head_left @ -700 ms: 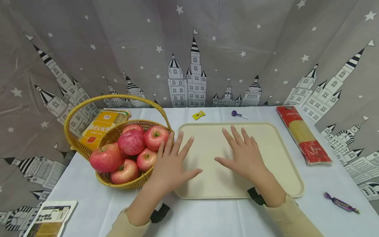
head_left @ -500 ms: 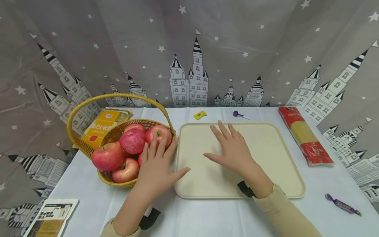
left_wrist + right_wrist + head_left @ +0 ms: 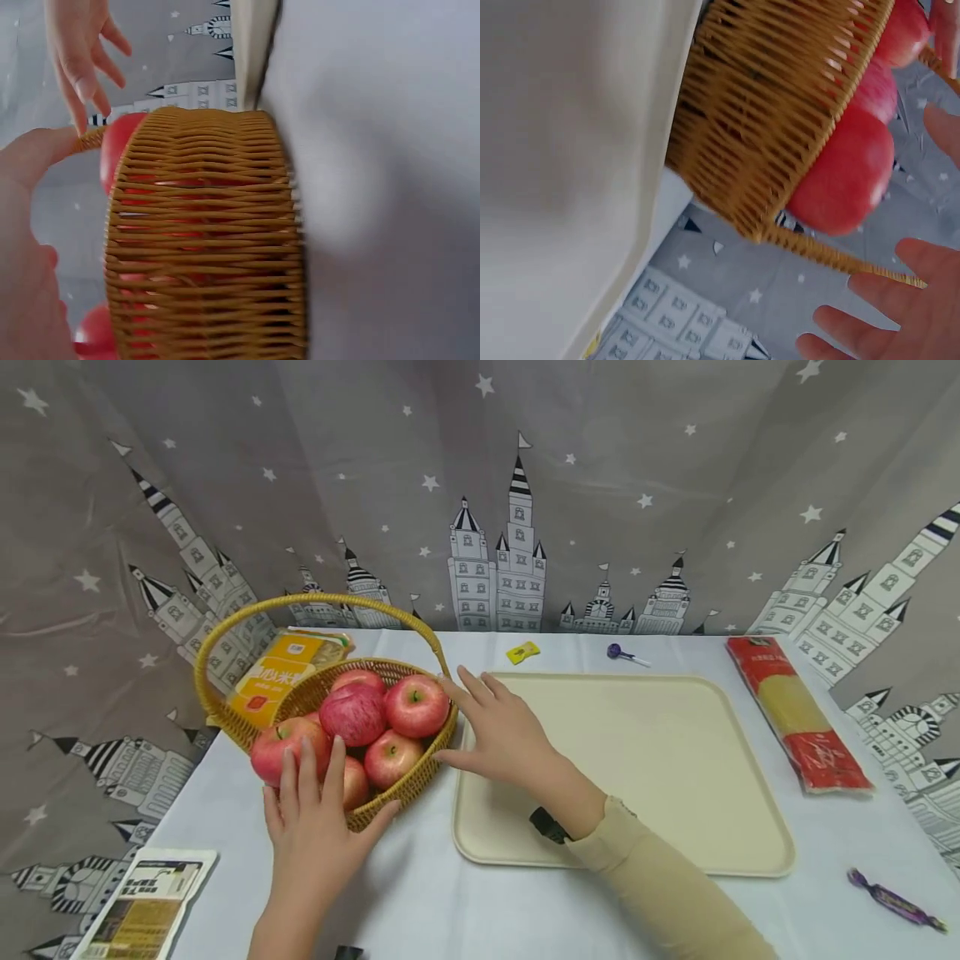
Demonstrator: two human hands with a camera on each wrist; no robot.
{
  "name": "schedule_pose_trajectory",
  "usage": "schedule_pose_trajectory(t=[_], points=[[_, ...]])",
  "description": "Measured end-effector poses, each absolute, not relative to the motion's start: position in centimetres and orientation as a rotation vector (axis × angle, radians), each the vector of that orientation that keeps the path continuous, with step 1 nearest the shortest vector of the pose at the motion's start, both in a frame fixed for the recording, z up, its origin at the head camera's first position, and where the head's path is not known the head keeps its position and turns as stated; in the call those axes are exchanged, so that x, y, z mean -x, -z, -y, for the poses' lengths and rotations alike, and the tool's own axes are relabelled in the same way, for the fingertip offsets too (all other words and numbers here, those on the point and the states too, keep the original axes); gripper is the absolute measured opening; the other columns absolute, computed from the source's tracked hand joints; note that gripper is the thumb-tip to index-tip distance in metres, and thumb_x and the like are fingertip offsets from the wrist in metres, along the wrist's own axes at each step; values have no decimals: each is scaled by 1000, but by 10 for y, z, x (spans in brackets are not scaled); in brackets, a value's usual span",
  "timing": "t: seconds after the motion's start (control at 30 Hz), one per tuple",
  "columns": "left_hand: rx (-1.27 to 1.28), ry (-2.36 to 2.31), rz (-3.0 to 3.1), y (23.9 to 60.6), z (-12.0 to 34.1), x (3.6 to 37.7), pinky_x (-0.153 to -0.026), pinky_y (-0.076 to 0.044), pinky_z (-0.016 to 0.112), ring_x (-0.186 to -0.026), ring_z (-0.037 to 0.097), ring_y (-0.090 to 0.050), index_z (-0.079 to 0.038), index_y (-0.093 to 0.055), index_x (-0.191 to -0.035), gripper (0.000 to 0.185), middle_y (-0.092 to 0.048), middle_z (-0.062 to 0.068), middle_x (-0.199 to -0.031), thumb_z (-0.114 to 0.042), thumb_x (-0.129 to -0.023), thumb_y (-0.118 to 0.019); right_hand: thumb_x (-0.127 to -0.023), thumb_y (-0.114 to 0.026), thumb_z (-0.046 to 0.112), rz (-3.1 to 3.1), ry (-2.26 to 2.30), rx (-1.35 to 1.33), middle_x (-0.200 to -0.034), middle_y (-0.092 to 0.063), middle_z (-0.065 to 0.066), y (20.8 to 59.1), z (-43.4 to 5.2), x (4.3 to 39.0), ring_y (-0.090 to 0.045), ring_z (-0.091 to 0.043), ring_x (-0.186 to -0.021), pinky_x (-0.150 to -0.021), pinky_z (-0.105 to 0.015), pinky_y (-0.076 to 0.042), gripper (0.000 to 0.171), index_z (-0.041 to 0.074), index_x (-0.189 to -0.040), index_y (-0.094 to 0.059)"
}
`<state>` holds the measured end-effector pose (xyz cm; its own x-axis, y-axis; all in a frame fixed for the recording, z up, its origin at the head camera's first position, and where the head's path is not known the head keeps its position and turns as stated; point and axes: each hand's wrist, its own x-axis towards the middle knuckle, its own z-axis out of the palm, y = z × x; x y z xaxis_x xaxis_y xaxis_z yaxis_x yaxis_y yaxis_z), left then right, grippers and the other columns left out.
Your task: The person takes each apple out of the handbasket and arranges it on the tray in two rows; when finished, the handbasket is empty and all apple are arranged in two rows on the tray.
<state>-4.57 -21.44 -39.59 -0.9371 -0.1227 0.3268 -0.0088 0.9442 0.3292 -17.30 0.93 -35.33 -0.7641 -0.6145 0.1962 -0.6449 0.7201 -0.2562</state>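
Two hands were at the wicker basket (image 3: 390, 793) in the left half of the head view. The left hand (image 3: 311, 827) lay at the basket's near rim, in the lower left of the frame, with its fingers (image 3: 288, 777) straight and spread, reaching over the rim onto the nearest apples; the thumb pointed toward the basket wall. It gripped nothing. The right hand (image 3: 498, 731) was at the basket's right side, left of the frame's centre, fingers extended and slightly apart, the index fingertip near the foot of the basket handle (image 3: 315, 603). Whether it touched the wall could not be told from the head view. It also held nothing.

The basket stood on the white tablecloth (image 3: 480, 910) and held several red apples (image 3: 416, 703), piled above the rim. In the left wrist view the basket wall (image 3: 202, 240) filled the centre, with red fruit showing through the weave.

Just right of the basket lay a cream tray (image 3: 645, 760), occupying the centre and right of the frame; the right forearm crossed its near left corner. Behind the basket, an orange food packet (image 3: 281, 672) lay. At the far edge were a yellow sweet (image 3: 522, 652) and a purple lollipop (image 3: 617, 652). A spaghetti packet (image 3: 797, 714) lay at the right, a purple wrapped candy (image 3: 896, 902) at lower right, a printed leaflet (image 3: 142, 906) at lower left.
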Motion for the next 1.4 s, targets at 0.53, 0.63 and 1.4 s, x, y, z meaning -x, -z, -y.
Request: schedule_pose_trajectory(t=[0.53, 0.63, 1.4], points=[[-368, 1161, 2428, 430, 237, 21, -111, 1, 65, -142, 44, 8, -14, 3, -156, 102, 10, 24, -157, -25, -86, -72, -82, -70, 53, 2796, -691, -909, -144, -43, -6, 355, 19, 162, -48, -26, -121, -83, -44, -54, 83, 22, -149, -34], [-443, 1408, 2353, 429, 239, 24, -113, -2, 60, -144, 33, 10, -18, 10, -155, 103, 13, 15, -158, -17, -88, -69, -83, -68, 54, 2747, -709, -935, -142, -46, -5, 356, 25, 163, -51, -26, -116, -79, -43, -56, 80, 21, -148, -36], [-607, 1936, 1842, 434, 239, 39, -115, -5, 17, -143, 11, -6, -23, -3, -153, 100, -5, 6, -159, 9, -84, -67, -85, -68, 50, 2793, -582, -773, -132, -48, -7, 360, 59, 177, -46, -25, -111, -75, -35, -56, 74, 9, -142, -44]])
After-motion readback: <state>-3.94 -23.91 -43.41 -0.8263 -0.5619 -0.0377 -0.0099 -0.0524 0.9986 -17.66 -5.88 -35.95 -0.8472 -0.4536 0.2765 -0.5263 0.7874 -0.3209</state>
